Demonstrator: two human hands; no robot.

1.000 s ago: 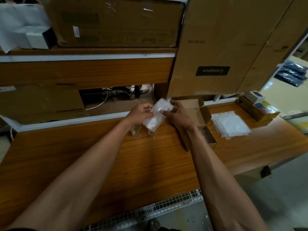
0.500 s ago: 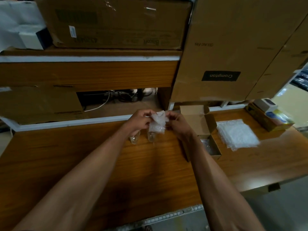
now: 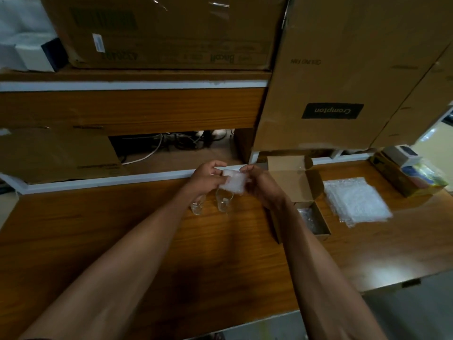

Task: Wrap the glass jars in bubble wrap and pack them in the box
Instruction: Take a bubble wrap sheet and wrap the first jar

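Desk [image 3: 122, 241], far edge, left to right: two bare glass jars [image 3: 197, 207] [image 3: 224, 201]; left hand [image 3: 206, 179] and right hand [image 3: 263, 186] grasping one bubble-wrapped bundle [image 3: 232, 181] above them; open box [image 3: 307, 204]; stacked bubble wrap sheets [image 3: 355, 201] near the right edge.

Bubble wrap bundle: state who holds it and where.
Both hands grip the bubble wrap bundle above the table: the left hand pinches its left side, the right hand its right side. Whether a jar is inside cannot be told.
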